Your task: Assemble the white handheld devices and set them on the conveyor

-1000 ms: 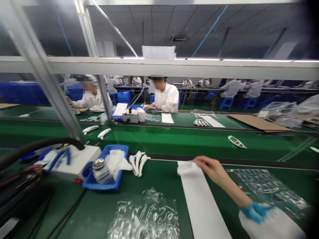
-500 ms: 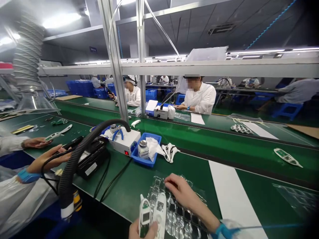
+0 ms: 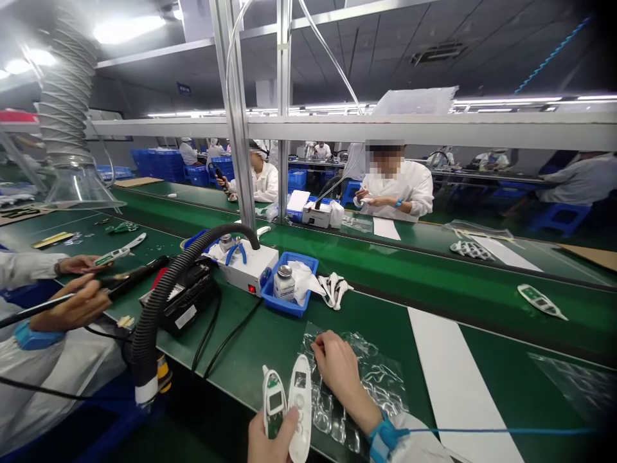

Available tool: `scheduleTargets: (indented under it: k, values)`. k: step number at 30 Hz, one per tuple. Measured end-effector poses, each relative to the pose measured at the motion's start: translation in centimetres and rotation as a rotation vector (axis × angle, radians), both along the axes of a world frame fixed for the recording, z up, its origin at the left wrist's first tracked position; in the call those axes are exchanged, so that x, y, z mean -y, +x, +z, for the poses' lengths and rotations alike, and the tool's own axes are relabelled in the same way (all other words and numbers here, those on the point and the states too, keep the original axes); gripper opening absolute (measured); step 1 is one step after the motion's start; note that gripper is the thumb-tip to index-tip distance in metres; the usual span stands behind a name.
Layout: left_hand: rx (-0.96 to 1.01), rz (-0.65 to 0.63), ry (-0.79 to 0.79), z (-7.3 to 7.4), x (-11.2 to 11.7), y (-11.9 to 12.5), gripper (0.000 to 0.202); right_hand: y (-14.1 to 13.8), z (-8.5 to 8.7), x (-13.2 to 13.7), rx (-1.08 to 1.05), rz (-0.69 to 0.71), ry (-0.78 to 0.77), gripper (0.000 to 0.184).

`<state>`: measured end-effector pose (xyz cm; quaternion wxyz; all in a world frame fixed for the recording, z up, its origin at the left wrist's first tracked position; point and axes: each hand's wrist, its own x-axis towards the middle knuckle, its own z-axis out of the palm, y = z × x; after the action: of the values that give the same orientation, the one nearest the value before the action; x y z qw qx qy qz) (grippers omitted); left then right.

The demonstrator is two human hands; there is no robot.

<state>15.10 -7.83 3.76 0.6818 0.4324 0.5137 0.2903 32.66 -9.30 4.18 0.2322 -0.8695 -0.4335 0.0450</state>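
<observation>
Head view: the left hand (image 3: 270, 440) closes around two white plastic device shells (image 3: 299, 405), one showing a green circuit board (image 3: 275, 402). The right hand (image 3: 340, 373) lies on a clear blister tray (image 3: 359, 386), fingers curled narrow; whether they grip it, I cannot tell. Ahead stands a blue bin (image 3: 289, 299) holding a bottle (image 3: 284, 286). A black corrugated hose (image 3: 149, 328) rises between the person and a co-worker's hands (image 3: 77, 299).

**Factory assembly hall, fitted line**

Dark grid ceiling (image 3: 366, 45) with bright strip lights (image 3: 128, 29). Aluminium uprights (image 3: 236, 116) carry a long overhead shelf rail (image 3: 385, 127) above green conveyor benches (image 3: 385, 257). Ribbed extraction ducting (image 3: 65, 83) hangs at left. Stacked blue crates (image 3: 157, 166) and blue stools (image 3: 559, 215) stand beyond.
</observation>
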Motion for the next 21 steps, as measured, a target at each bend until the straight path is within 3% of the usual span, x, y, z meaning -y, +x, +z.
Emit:
scheduleTargets:
  k: [6,10,15,21]
  values:
    - [-0.018,0.001,0.067,-0.1,-0.3,0.3,0.042,0.5,-1.2,-0.5,-0.043,-0.037,0.093,0.013]
    - [0.022,0.038,0.106,-0.7,-0.4,0.5,0.051,-0.1,-1.4,-0.1,-0.051,0.017,0.179,0.014]
    - [-0.007,-0.001,0.089,-0.8,-0.3,0.7,0.047,-1.1,-1.1,0.2,-0.042,0.132,0.262,0.023]
    - [-0.014,-0.011,0.024,0.3,0.0,1.0,0.047,1.4,0.5,1.2,-0.195,0.113,0.349,0.021]
